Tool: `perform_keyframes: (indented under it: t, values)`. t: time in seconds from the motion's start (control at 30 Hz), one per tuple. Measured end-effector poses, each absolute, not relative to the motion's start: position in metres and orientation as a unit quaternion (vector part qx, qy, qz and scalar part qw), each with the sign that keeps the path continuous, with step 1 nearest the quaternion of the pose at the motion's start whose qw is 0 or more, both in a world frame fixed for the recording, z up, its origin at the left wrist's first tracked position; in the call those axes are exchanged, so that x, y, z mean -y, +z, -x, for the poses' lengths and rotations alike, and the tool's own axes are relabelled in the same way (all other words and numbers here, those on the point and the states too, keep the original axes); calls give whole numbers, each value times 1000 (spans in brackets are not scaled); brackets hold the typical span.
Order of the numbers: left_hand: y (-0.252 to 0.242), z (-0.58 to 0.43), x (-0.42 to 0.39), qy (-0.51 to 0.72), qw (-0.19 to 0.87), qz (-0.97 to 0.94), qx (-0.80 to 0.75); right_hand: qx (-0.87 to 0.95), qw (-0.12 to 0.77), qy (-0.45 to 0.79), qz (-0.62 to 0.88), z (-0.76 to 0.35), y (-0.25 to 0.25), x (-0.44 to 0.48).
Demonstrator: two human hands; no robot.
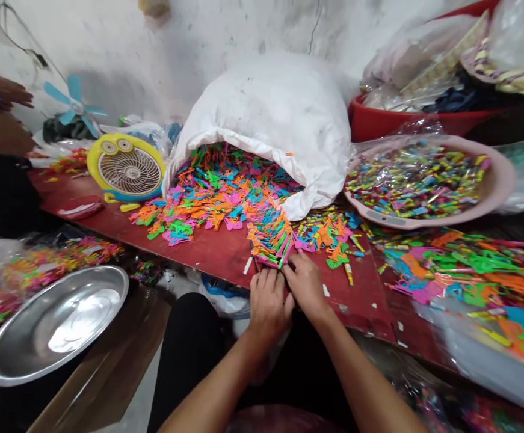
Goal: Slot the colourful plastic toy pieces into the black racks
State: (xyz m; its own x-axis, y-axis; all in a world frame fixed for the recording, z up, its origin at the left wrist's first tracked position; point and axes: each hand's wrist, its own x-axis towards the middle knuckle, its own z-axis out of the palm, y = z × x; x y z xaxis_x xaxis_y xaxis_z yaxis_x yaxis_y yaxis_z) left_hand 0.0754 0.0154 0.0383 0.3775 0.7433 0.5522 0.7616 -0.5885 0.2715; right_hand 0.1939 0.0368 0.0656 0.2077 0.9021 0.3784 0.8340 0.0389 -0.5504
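Note:
At the front edge of the red table, my left hand [268,297] has its fingers bent and pressed together at the near end of a row of plastic pieces [268,231]. My right hand [307,279] is closed beside it, fingertips at the row's near right corner. What either hand pinches is hidden or too small to make out. The row is orange, pink, green and blue, lined up side by side, with a pink piece across its near end. Behind it, a large white sack [271,96] lies with its mouth towards me, spilling a pile of similar flat pieces [212,192].
A pink basin [508,180] of small striped tubes stands right, near more loose pieces [478,264]. At left are a yellow fan [130,168], a red pouch-like item [81,207] and a steel basin [58,325]. Another person's hand [4,90] shows at far left.

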Motion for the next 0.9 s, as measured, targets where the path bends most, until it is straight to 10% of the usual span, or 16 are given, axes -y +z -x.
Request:
perform_keyframes:
  t: [0.9]
  values:
    - [43,-70,-31,-279,12,851,445,579,495,102,639,-201,76,-46]
